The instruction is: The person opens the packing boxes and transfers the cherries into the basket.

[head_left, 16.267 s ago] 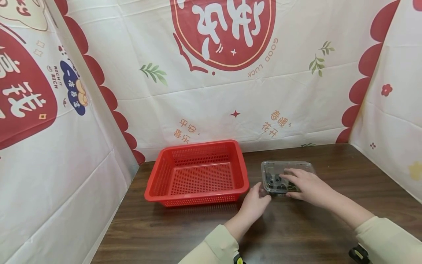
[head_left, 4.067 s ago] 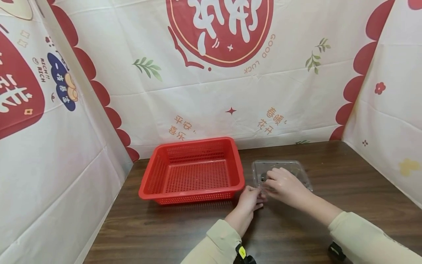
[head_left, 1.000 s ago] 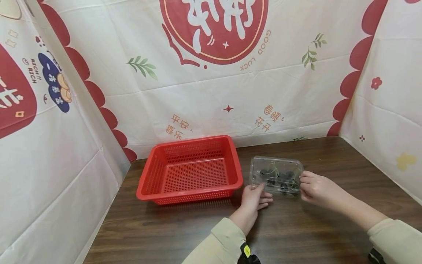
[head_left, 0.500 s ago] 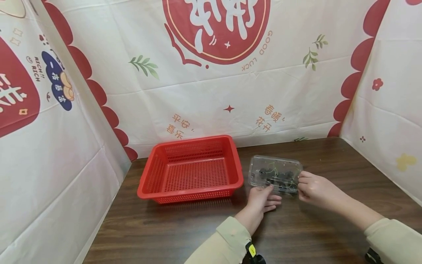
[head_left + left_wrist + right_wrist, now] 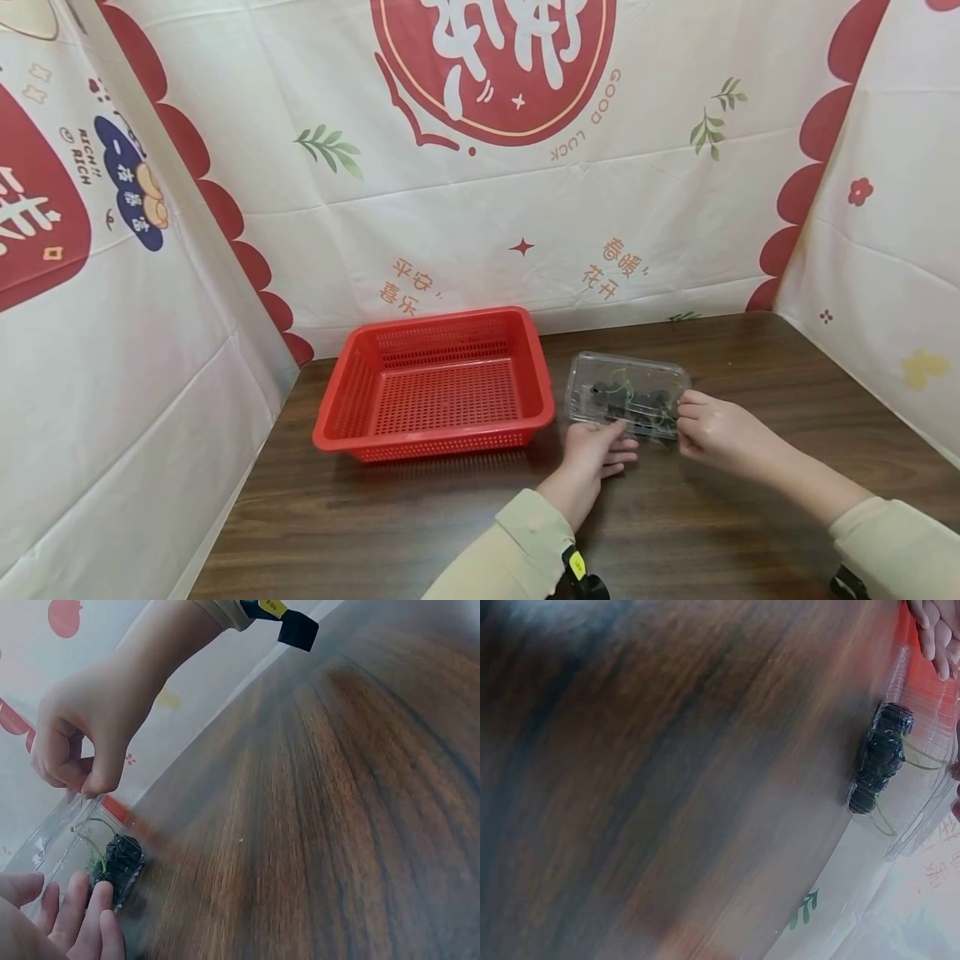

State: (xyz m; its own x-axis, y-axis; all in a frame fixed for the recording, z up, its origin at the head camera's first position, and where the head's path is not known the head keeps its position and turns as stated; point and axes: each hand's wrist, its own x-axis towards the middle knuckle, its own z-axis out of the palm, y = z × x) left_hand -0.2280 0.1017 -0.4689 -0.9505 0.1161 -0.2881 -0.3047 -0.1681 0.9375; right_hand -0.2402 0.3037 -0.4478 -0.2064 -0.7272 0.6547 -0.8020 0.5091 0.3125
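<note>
A clear plastic box (image 5: 628,392) lies on the table right of the basket, holding several dark round items (image 5: 637,400) with thin green stems. In the left wrist view the dark items (image 5: 122,859) show through its wall, and in the right wrist view they form a row (image 5: 881,754). My left hand (image 5: 590,454) touches the box's front edge, its fingers extended and relaxed. My right hand (image 5: 712,429) pinches the box's right edge between thumb and curled fingers; the left wrist view shows this right hand (image 5: 90,727) at the upper edge of the clear plastic.
A red perforated basket (image 5: 435,444) stands left of the box on the brown wooden table (image 5: 375,525). Behind it hangs a white printed cloth (image 5: 465,208), with further cloth panels at the left and right sides.
Over the last second my left hand has shifted slightly right along the box's front. Earlier my right hand was over the box; now it pinches the right edge.
</note>
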